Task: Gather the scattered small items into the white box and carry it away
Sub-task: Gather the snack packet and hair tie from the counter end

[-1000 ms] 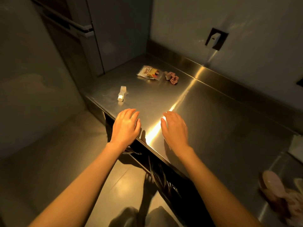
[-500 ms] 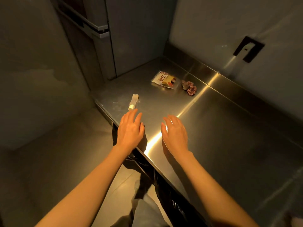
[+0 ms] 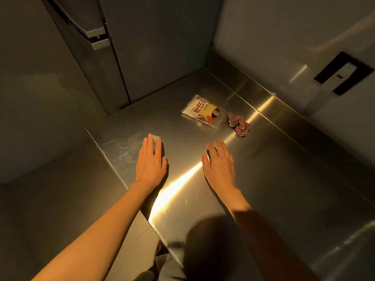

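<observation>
Steel counter (image 3: 274, 179) under both hands. Left hand (image 3: 151, 161) lies flat, fingers spread straight, over a small pale bottle (image 3: 156, 141), mostly hidden; its direction is unclear. Right hand (image 3: 220, 163) hovers loose, holding nothing. Farther right, a snack packet (image 3: 203, 110) lies diagonally beside a checked scrunchie (image 3: 241, 126).

A flat snack packet (image 3: 203, 110) lies near a red checked scrunchie (image 3: 242, 129) on the steel counter (image 3: 284, 179); a small white bottle (image 3: 157, 141) peeks from under fingers.
</observation>
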`<state>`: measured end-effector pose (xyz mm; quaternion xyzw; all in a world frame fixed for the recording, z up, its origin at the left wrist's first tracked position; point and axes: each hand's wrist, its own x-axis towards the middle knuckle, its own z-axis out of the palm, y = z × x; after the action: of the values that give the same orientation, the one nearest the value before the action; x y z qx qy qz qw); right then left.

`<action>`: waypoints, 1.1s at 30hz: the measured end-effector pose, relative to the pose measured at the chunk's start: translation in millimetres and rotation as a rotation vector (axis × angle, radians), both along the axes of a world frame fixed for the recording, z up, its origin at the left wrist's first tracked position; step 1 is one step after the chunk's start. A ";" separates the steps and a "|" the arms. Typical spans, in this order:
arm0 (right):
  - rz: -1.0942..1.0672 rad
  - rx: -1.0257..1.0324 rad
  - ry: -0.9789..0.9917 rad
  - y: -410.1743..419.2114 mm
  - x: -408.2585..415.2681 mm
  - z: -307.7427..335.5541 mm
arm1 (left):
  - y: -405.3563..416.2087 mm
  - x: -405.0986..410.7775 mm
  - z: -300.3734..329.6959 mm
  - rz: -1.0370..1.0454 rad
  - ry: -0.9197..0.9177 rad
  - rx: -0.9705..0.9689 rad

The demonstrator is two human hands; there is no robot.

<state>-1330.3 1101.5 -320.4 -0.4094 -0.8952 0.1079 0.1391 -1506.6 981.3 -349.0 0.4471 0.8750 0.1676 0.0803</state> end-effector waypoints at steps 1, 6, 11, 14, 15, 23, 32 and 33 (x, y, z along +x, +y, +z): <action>-0.001 0.003 -0.011 8.7 0.2 -3.1 | 2.9 -2.0 -1.9 0.001 -0.005 -0.007; -0.043 0.009 -0.071 51.2 0.8 -16.0 | 23.9 -7.8 -0.1 -0.038 -0.016 0.024; -0.090 0.049 -0.041 85.9 3.1 -22.6 | 55.9 -9.5 1.8 -0.119 -0.006 0.035; -0.110 0.067 -0.057 107.9 3.8 -22.5 | 75.8 -10.7 -2.2 -0.158 0.001 0.021; -0.119 0.063 -0.067 115.5 3.7 -22.4 | 81.7 -10.2 -2.9 -0.174 0.002 0.016; -0.145 -0.014 -0.168 176.1 0.4 -31.0 | 112.3 1.6 -6.5 -0.267 0.012 0.030; -0.081 -0.154 0.086 171.5 10.7 -36.6 | 113.1 20.4 -5.5 -0.302 0.012 0.058; -0.086 -0.161 0.110 165.9 13.7 -39.3 | 112.0 23.6 -5.0 -0.306 0.009 0.058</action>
<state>-1316.6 1267.4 -359.7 -0.4506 -0.8563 0.1958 0.1594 -1483.0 1093.3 -354.0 0.5781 0.7918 0.1765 0.0881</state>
